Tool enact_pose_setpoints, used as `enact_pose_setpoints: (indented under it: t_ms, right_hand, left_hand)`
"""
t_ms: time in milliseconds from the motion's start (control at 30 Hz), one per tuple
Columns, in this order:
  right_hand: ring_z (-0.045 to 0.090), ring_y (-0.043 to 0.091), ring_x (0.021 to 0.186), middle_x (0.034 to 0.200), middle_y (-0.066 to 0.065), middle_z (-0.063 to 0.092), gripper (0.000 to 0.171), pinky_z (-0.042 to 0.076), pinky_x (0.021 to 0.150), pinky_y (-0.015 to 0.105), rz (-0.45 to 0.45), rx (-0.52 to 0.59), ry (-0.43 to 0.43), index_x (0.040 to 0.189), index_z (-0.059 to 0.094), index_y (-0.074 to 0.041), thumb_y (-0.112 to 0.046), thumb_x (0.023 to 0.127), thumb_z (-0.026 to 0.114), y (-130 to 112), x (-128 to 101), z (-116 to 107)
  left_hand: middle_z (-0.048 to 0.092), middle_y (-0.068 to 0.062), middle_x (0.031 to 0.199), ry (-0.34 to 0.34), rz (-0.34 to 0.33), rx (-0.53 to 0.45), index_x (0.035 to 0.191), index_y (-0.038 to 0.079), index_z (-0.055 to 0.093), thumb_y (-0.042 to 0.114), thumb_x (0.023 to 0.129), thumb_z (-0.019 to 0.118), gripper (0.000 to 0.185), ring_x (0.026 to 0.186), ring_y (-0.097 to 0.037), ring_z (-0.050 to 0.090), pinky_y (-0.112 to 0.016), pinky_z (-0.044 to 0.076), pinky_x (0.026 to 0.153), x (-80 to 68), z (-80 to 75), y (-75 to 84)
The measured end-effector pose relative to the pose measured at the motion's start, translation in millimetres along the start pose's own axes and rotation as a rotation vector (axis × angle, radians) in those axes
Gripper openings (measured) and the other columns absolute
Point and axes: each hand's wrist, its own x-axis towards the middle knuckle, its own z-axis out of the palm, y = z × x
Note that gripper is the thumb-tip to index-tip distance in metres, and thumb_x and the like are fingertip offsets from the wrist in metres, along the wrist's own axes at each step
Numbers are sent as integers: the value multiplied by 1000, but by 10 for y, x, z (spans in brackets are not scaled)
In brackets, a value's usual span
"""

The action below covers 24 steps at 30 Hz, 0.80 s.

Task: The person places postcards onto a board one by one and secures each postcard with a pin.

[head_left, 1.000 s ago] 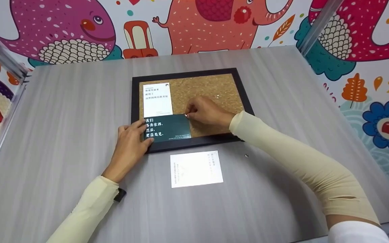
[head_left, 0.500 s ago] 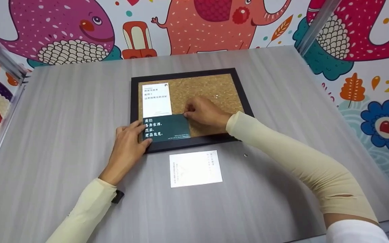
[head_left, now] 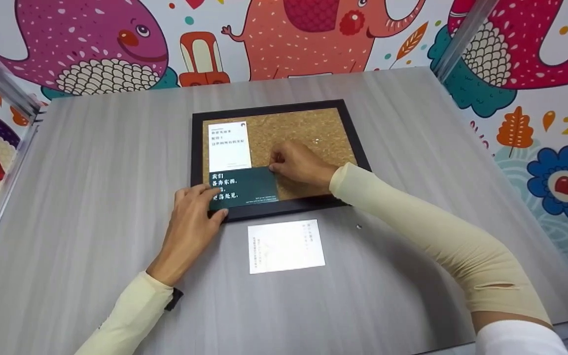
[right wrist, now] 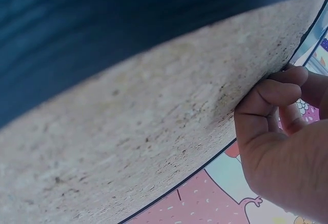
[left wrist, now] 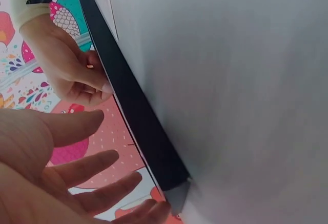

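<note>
A black-framed cork board [head_left: 303, 121] lies on the table, with a white card [head_left: 230, 148] at its upper left. Below that card is a dark green card [head_left: 254, 182] with white lettering. My right hand [head_left: 299, 162] has its thumb and index finger pinched at the green card's top right corner. The small pushpin between them is hidden by the fingers now. My left hand [head_left: 193, 212] rests at the lower left of the board, fingertips over the green card's left edge and thumb by the frame. In the left wrist view, the left fingers [left wrist: 97, 165] are spread and loosely extended.
Another white card [head_left: 286, 246] lies on the table in front of the board. To its right is a tiny shiny piece [head_left: 359, 227]. Small clear bits [head_left: 316, 141] show on the cork beyond my right hand. Printed walls [head_left: 308, 39] stand behind the table.
My left hand has slid a little toward me along the green card. My right hand stays at the corner; the small shiny pin seen at its fingertips earlier is now covered.
</note>
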Motion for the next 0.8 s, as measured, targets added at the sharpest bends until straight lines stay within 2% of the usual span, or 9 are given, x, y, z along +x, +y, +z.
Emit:
enact_pose_setpoints:
  t_ms: [300, 600, 800]
  right_hand:
    - [64, 19, 89, 99, 8, 75, 9, 52, 74, 31, 21, 25, -5, 103, 80, -5, -5, 107, 71, 0, -9, 1]
    - [62, 18, 86, 99, 8, 75, 8, 50, 72, 30, 26, 6, -4, 105, 79, -5, -7, 107, 72, 10, -8, 3]
    - [64, 18, 89, 103, 8, 75, 7, 53, 75, 29, 39, 17, -7, 108, 78, -5, -7, 107, 71, 4, -16, -6]
  left_hand:
    - [64, -32, 144, -5, 42, 5, 135, -11, 72, 3, 94, 85, 45, 135, -46, 52, -61, 47, 112, -137, 37, 127]
    - [72, -24, 132, 12, 142, 47, 128, -9, 76, 0, 89, 90, 42, 126, -43, 59, -59, 52, 105, -295, 125, 249]
    - [72, -24, 131, -7, 147, 74, 128, -7, 77, 1, 86, 93, 45, 124, -41, 59, -59, 53, 101, -385, 159, 336]
